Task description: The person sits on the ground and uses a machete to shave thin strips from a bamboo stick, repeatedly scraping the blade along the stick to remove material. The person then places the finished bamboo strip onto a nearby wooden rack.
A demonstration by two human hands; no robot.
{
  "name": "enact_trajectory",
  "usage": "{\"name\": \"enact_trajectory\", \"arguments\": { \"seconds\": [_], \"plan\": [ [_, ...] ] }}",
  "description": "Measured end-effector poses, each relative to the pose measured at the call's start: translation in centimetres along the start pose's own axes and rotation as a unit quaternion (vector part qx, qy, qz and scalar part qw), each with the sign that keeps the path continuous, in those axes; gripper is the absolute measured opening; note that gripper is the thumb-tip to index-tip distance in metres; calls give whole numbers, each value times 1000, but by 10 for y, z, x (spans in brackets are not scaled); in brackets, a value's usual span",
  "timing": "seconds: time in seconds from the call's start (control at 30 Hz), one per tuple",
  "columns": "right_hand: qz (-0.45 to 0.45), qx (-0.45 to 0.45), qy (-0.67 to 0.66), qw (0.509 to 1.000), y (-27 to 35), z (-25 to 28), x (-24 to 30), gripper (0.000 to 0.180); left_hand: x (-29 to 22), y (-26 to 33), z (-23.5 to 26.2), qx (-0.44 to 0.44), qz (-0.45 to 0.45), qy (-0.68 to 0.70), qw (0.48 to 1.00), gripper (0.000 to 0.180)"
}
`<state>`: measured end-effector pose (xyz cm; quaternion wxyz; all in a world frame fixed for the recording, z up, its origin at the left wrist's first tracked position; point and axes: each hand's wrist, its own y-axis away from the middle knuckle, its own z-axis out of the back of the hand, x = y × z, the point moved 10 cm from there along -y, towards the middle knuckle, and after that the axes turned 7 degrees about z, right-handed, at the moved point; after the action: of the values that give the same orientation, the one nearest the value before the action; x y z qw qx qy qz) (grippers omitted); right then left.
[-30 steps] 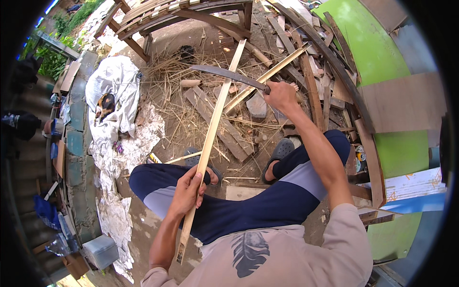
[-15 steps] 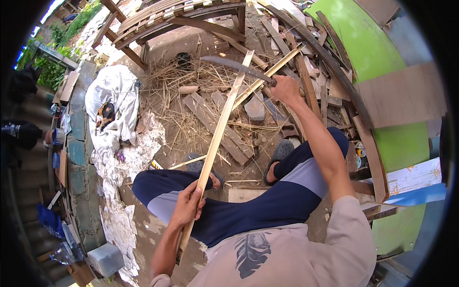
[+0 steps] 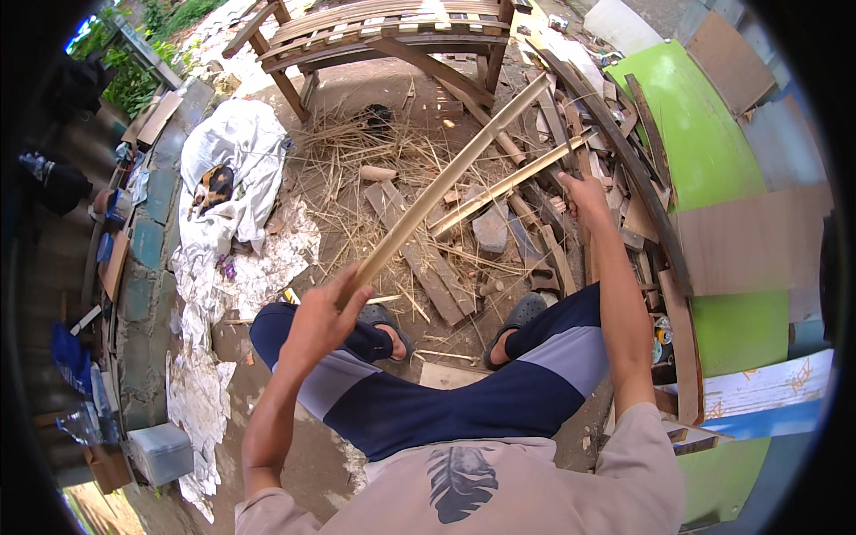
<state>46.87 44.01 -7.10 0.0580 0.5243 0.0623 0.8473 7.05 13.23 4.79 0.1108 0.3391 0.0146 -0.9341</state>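
My left hand (image 3: 328, 314) is closed around the near end of a long, pale split bamboo strip (image 3: 455, 169), which rises away to the upper right above the ground. In my right hand (image 3: 584, 198) is the handle of a machete (image 3: 563, 135); its dark, narrow blade points away from me and is hard to separate from the wood behind it. A second bamboo strip (image 3: 504, 185) lies slantwise beyond my feet, its far end near the blade. Thin bamboo splinters (image 3: 357, 143) litter the dirt.
A slatted bench (image 3: 383, 31) stands at the far side. To the left, a calico cat (image 3: 214, 187) lies on a white cloth (image 3: 254, 134) beside a block wall (image 3: 143, 285). Scrap planks and a brown board (image 3: 753, 241) crowd the right. Flat planks (image 3: 419, 259) and a stone (image 3: 490, 227) lie ahead.
The held bamboo strip has been lifted and swung right, with my left hand higher and farther forward. The machete has turned from pointing left to pointing away, and has come off the strips.
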Motion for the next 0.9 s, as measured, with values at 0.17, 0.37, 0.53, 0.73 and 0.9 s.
{"name": "enact_trajectory", "arguments": {
  "seconds": [0.17,0.37,0.53,0.73,0.9],
  "plan": [
    [53,-93,-127,986,15,26,27,32,11,-89,49,-131,-33,-228,964,27],
    [58,-71,-78,993,15,1,50,33,74,-177,25,-167,-34,-295,940,38],
    [34,16,61,997,8,-39,56,30,122,-270,8,-154,-19,-292,944,45],
    [62,115,336,933,-28,-103,41,35,232,-331,-49,-66,162,-283,943,43],
    [13,129,365,922,-19,-146,30,33,273,-255,-48,25,318,-190,929,66]
  ]
}}
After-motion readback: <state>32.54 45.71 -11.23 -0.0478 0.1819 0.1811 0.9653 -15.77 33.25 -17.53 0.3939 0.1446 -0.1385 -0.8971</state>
